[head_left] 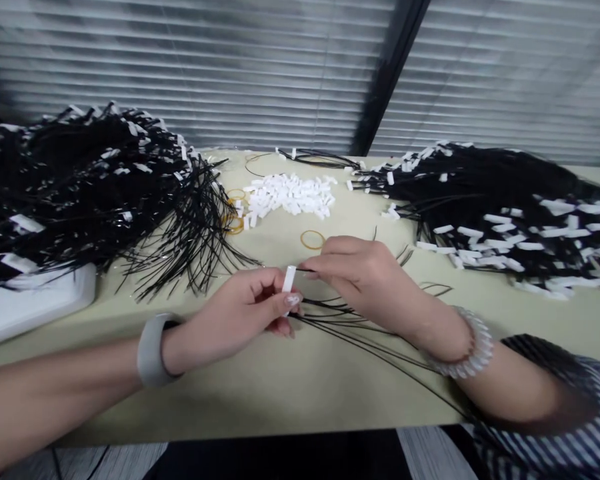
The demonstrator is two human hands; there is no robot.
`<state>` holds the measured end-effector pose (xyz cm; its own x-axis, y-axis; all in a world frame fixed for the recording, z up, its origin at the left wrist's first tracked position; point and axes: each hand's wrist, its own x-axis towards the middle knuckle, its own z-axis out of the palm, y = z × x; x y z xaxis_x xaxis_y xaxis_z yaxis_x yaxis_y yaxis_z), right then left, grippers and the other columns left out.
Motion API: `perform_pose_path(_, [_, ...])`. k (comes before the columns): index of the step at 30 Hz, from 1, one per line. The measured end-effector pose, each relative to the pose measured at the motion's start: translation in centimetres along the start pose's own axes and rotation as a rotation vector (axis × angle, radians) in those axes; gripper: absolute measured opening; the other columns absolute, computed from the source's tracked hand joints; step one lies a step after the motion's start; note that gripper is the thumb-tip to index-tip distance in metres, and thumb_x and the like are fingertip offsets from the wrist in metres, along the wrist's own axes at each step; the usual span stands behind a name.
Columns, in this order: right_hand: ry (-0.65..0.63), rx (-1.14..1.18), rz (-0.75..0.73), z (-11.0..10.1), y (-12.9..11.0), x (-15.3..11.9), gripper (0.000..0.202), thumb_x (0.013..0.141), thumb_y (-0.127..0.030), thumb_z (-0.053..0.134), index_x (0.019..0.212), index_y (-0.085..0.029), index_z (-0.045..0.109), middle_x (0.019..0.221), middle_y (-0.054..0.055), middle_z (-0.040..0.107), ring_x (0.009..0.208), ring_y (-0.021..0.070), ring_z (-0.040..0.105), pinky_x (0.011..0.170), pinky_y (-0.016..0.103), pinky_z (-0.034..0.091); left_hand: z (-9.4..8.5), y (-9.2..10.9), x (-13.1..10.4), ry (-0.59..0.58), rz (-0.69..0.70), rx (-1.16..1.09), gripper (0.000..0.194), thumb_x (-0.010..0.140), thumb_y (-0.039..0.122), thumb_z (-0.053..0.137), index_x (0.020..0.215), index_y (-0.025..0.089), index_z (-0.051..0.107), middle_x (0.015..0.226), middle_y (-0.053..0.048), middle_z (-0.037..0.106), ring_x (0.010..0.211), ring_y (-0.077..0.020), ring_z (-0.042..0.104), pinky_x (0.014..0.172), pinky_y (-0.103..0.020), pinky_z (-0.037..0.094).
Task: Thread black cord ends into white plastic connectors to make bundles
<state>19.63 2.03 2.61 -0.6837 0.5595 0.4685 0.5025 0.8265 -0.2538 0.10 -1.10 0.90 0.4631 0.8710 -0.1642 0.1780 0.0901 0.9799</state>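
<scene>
Between the thumb and fingers of my left hand (pixel 247 310) a small white plastic connector housing (pixel 289 280) is pinched, its upper end sticking out. My right hand (pixel 363 277) is closed in a pinch on a thin black wire (pixel 305 270), whose end meets the housing's upper part; whether it is inside cannot be made out. Several more black wires (pixel 360 333) run from under my left fingers to the right, passing below my right hand and wrist. Just beyond my right fingers a yellow rubber band (pixel 313 239) lies on the table.
A pile of loose white housings (pixel 293 195) lies at the table's middle back. Large heaps of black wires stand left (pixel 80 180) and right (pixel 495 193), many with white ends. A white plastic box (pixel 45 300) sits under the left heap. Window blinds (pixel 205 73) rise behind the table (pixel 220 413).
</scene>
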Motion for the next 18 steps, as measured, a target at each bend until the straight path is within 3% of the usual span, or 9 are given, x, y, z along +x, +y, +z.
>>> perform_pose_path(6, [0.03, 0.006, -0.032, 0.4, 0.8, -0.2, 0.025, 0.083, -0.007, 0.044, 0.09, -0.015, 0.066, 0.072, 0.004, 0.055, 0.065, 0.0103, 0.049, 0.055, 0.022, 0.04, 0.2, 0.1, 0.3, 0.048, 0.018, 0.069, 0.018, 0.081, 0.028, 0.053, 0.068, 0.015, 0.053, 0.059, 0.004, 0.053, 0.053, -0.0074, 0.058, 0.055, -0.017, 0.048])
perform_pose_path(10, [0.12, -0.076, 0.004, -1.0, 0.4, 0.0, 0.025, 0.081, -0.023, 0.054, 0.104, -0.014, 0.058, 0.09, 0.009, 0.057, 0.085, 0.0154, 0.051, 0.072, 0.029, 0.043, 0.2, 0.3, 0.5, 0.077, -0.003, 0.047, 0.016, 0.078, 0.027, 0.056, 0.069, 0.015, 0.057, 0.062, 0.003, 0.056, 0.053, -0.0083, 0.06, 0.052, -0.017, 0.048])
perform_pose_path(12, [0.199, -0.071, 0.09, -2.7, 0.0, -0.1, 0.021, 0.079, -0.029, 0.057, 0.093, -0.013, 0.057, 0.087, 0.008, 0.056, 0.083, 0.015, 0.051, 0.072, 0.028, 0.041, 0.2, 0.4, 0.5, 0.124, -0.02, 0.01, 0.013, 0.076, 0.027, 0.058, 0.071, 0.015, 0.06, 0.062, 0.002, 0.059, 0.052, -0.0086, 0.061, 0.051, -0.016, 0.048])
perform_pose_path(13, [0.226, -0.039, 0.137, -3.5, -0.3, -0.1, 0.013, 0.08, -0.027, 0.055, 0.078, -0.014, 0.055, 0.074, 0.004, 0.054, 0.071, 0.0117, 0.049, 0.064, 0.026, 0.039, 0.3, 0.5, 0.5, 0.152, -0.03, -0.008, 0.012, 0.076, 0.026, 0.059, 0.072, 0.015, 0.062, 0.062, 0.002, 0.06, 0.051, -0.0084, 0.06, 0.05, -0.016, 0.048])
perform_pose_path(14, [0.196, 0.013, 0.174, -4.3, -0.4, -0.2, 0.021, 0.081, -0.026, 0.052, 0.063, -0.016, 0.049, 0.06, 0.0, 0.047, 0.058, 0.0085, 0.043, 0.054, 0.024, 0.035, 0.4, 0.5, 0.5, 0.181, -0.04, -0.026, 0.011, 0.075, 0.025, 0.059, 0.073, 0.015, 0.063, 0.061, 0.002, 0.06, 0.05, -0.0081, 0.06, 0.049, -0.016, 0.048])
perform_pose_path(16, [-0.012, 0.087, 0.187, -5.0, -0.7, -0.5, 0.037, 0.082, -0.023, 0.049, 0.049, -0.017, 0.036, 0.046, -0.004, 0.032, 0.044, 0.0055, 0.03, 0.045, 0.024, 0.025, 0.5, 0.6, 0.5, 0.23, -0.048, -0.055, 0.009, 0.074, 0.023, 0.059, 0.073, 0.015, 0.064, 0.057, 0.002, 0.061, 0.049, -0.0077, 0.06, 0.048, -0.015, 0.047])
perform_pose_path(18, [-0.227, 0.06, 0.176, -4.7, -0.9, -0.8, 0.036, 0.081, -0.022, 0.049, 0.048, -0.016, 0.037, 0.045, -0.004, 0.035, 0.044, 0.0054, 0.031, 0.045, 0.024, 0.024, 0.5, 0.6, 0.4, 0.256, -0.041, -0.077, 0.009, 0.075, 0.022, 0.059, 0.074, 0.016, 0.066, 0.057, 0.003, 0.062, 0.049, -0.007, 0.06, 0.048, -0.013, 0.047])
